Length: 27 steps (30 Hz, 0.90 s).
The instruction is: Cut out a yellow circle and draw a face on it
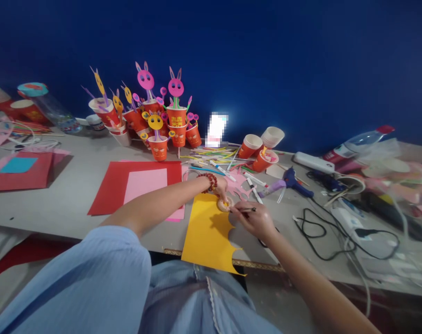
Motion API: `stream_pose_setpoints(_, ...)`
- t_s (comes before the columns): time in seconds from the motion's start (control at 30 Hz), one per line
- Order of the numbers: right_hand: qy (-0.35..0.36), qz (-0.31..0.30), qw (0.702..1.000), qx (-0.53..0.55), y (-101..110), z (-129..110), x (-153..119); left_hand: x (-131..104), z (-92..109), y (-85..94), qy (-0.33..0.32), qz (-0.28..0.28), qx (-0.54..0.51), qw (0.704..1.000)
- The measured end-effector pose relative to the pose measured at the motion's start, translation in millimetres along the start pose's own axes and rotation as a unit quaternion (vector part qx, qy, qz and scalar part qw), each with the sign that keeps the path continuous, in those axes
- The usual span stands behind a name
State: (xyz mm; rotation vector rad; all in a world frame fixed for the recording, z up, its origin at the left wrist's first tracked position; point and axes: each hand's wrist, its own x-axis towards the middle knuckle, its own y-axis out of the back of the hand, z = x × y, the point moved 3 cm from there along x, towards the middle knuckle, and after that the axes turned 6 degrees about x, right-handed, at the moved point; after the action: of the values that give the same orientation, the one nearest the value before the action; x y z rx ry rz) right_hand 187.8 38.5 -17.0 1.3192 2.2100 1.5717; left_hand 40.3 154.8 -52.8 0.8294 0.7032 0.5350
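Note:
A sheet of yellow paper (207, 234) lies in front of me; its right side is cut in scalloped curves, and its lower edge reaches past the table edge. On its upper right corner rests a small pale ring, which looks like a roll of tape (225, 204). My left hand (220, 185), with a beaded bracelet at the wrist, holds this ring down with its fingers. A slim pen (248, 210) with a dark end sits in the closed fingers of my right hand (256, 220); its tip is beside the ring, partly hidden by the fingers.
Left of the yellow paper are red (108, 185) and pink sheets (146, 181). Paper-cup figures (176, 116) stand behind. Pipe cleaners (211, 155), markers (254, 190), cups (251, 144), a blue glue gun (296, 183) and looping black cables (311, 232) occupy the back and right.

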Motion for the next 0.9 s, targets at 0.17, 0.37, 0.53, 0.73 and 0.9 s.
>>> stream_pose_setpoints(0.17, -0.088, 0.077, 0.990, 0.084, 19.4, 12.2, -14.4, -7.8, 4.3, -0.5, 0.021, -0.093, 0.033, 0.995)
stream_pose_setpoints(0.37, -0.126, 0.159, 0.976, 0.083, 29.8, 30.0, -44.8, -18.1, 2.6, -6.5, 0.029, -0.044, 0.065, 0.996)
stream_pose_setpoints(0.53, -0.104, 0.145, 0.979, 0.094, 33.3, 30.8, -70.6, -27.2, 3.0, -16.6, 0.017, 0.058, 0.060, 0.996)
stream_pose_setpoints(0.73, -0.103, 0.181, 0.975, 0.082, 37.8, 30.2, -93.2, -52.7, -16.0, 5.2, 0.021, 0.141, 0.002, 0.990)
stream_pose_setpoints(0.9, -0.115, 0.181, 0.977, 0.024, 41.6, 36.7, -108.8, -85.7, -61.2, 34.8, 0.133, 0.240, 0.011, 0.962)
